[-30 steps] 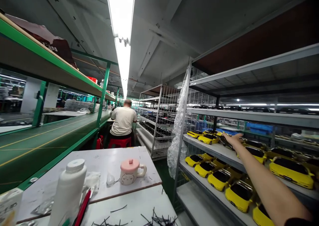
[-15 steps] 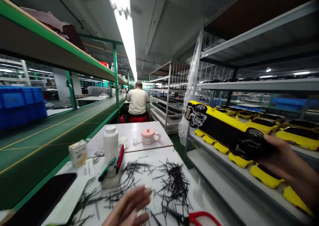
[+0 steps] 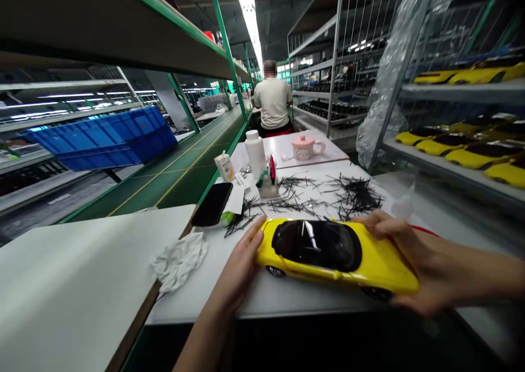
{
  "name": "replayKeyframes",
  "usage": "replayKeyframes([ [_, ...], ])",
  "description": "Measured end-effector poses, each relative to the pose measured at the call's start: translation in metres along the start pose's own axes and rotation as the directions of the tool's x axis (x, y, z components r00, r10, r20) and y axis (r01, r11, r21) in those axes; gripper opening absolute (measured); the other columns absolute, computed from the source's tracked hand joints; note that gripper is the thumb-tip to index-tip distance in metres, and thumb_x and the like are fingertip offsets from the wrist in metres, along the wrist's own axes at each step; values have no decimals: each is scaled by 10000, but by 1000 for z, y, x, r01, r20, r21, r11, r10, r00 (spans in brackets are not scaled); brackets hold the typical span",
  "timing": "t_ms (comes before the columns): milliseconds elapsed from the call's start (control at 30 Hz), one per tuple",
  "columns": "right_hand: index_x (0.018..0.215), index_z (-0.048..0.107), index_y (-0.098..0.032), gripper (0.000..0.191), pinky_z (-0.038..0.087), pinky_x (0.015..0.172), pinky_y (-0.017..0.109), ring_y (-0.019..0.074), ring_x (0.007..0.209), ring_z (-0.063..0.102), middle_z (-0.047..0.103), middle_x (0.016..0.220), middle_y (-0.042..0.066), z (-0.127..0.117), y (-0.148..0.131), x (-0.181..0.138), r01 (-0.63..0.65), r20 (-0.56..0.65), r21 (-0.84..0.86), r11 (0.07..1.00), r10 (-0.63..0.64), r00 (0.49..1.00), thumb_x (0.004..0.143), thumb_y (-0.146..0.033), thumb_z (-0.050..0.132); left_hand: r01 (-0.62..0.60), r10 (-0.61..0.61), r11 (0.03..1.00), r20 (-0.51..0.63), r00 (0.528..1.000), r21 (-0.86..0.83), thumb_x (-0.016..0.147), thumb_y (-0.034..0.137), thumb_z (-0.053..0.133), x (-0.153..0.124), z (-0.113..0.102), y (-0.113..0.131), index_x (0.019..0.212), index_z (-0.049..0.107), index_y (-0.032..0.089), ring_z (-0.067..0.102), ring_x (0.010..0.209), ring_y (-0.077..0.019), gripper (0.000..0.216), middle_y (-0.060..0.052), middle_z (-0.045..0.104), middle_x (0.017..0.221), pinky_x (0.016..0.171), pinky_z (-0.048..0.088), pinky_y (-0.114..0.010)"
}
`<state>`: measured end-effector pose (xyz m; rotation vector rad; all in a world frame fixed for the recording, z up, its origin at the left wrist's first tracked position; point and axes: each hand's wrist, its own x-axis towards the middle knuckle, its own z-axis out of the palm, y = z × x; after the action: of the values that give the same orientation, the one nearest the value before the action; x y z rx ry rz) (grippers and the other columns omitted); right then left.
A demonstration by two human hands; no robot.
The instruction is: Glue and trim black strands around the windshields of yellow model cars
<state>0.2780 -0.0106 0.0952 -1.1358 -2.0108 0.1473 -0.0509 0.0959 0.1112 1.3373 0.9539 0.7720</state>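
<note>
A yellow toy car [image 3: 336,254] with a black roof lies across the near edge of the white work table [image 3: 287,298], right way up. My right hand [image 3: 414,257] is wrapped round its right end, thumb on top and fingers underneath. My left hand [image 3: 240,265] has its fingers stretched out, pressed flat against the car's left end. Just beyond the car lies a spread of thin black wires [image 3: 328,194].
A black phone [image 3: 212,203], a crumpled white cloth [image 3: 179,258], a white bottle [image 3: 255,153] and a pink-lidded mug [image 3: 305,147] are on the table. Shelves with more yellow cars [image 3: 471,156] stand at the right. A person in a light shirt [image 3: 273,104] sits ahead. Blue crates [image 3: 106,139] are at left.
My right hand took a yellow car from the shelf and carried it down to the table, turning it upright. My left hand came up to its left end. My view dropped toward the table.
</note>
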Motion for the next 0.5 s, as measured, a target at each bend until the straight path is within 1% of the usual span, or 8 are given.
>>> replayKeyframes([
  [67, 1258, 464, -270, 723, 652, 814, 337, 288, 1064, 743, 667, 1216, 141, 12, 10, 12, 139, 199, 1, 990, -136, 970, 683, -331, 897, -23, 30, 991, -48, 998, 134, 991, 509, 555, 0, -11, -8, 1545, 455, 210, 330, 1555, -300, 638, -80, 384, 1668, 1292, 274, -422],
  [100, 1266, 420, -272, 725, 646, 826, 338, 288, 1094, 731, 645, 1244, 147, 17, 15, 17, 167, 251, 9, 986, -164, 954, 707, -304, 880, -36, 50, 978, -66, 997, 205, 995, 510, 543, -1, -14, -11, 1557, 435, 221, 283, 1575, -288, 640, -70, 359, 1681, 1307, 226, -424],
  [200, 1269, 401, -277, 700, 634, 840, 332, 275, 1099, 718, 624, 1262, 133, 25, 22, 22, 135, 276, 15, 991, -134, 952, 739, -306, 857, -80, 118, 911, -70, 991, 405, 978, 510, 567, -8, -20, -14, 1569, 407, 227, 233, 1592, -282, 674, -78, 337, 1690, 1323, 152, -462],
  [267, 1318, 417, -275, 683, 624, 883, 348, 281, 1154, 691, 603, 1299, 137, 29, 14, 20, 107, 286, -2, 994, -102, 953, 780, -309, 836, -123, 176, 851, -57, 983, 510, 960, 494, 587, -15, -19, -15, 1546, 436, 200, 249, 1582, -301, 673, -111, 363, 1672, 1321, 131, -507],
  [333, 1369, 420, -264, 670, 608, 950, 413, 317, 1245, 637, 566, 1342, 162, 38, -5, 17, 62, 226, -51, 997, -49, 973, 829, -345, 808, -170, 245, 789, -48, 968, 590, 956, 478, 579, -22, -13, -13, 1517, 469, 176, 233, 1579, -319, 646, -135, 366, 1662, 1314, 108, -547],
  [367, 1385, 411, -250, 656, 596, 980, 457, 340, 1284, 606, 544, 1357, 181, 45, -16, 16, 31, 163, -80, 996, -18, 986, 858, -364, 784, -194, 277, 759, -39, 960, 621, 960, 466, 568, -24, -9, -11, 1505, 482, 176, 212, 1582, -320, 624, -136, 371, 1657, 1311, 101, -557],
  [433, 1392, 377, -210, 613, 585, 994, 524, 373, 1312, 570, 516, 1344, 217, 66, -39, 16, -35, -8, -119, 992, 35, 999, 911, -368, 723, -250, 327, 703, 10, 945, 666, 967, 434, 550, -23, 1, -2, 1454, 539, 194, 192, 1582, -311, 544, -118, 437, 1617, 1306, 107, -551],
  [500, 1367, 372, -182, 531, 567, 1003, 586, 404, 1339, 532, 517, 1288, 222, 89, -56, 18, -52, -164, -151, 987, 27, 986, 941, -304, 666, -313, 345, 655, 97, 934, 688, 975, 401, 528, -15, 12, 13, 1370, 608, 210, 265, 1549, -304, 446, -99, 555, 1517, 1293, 160, -522],
])
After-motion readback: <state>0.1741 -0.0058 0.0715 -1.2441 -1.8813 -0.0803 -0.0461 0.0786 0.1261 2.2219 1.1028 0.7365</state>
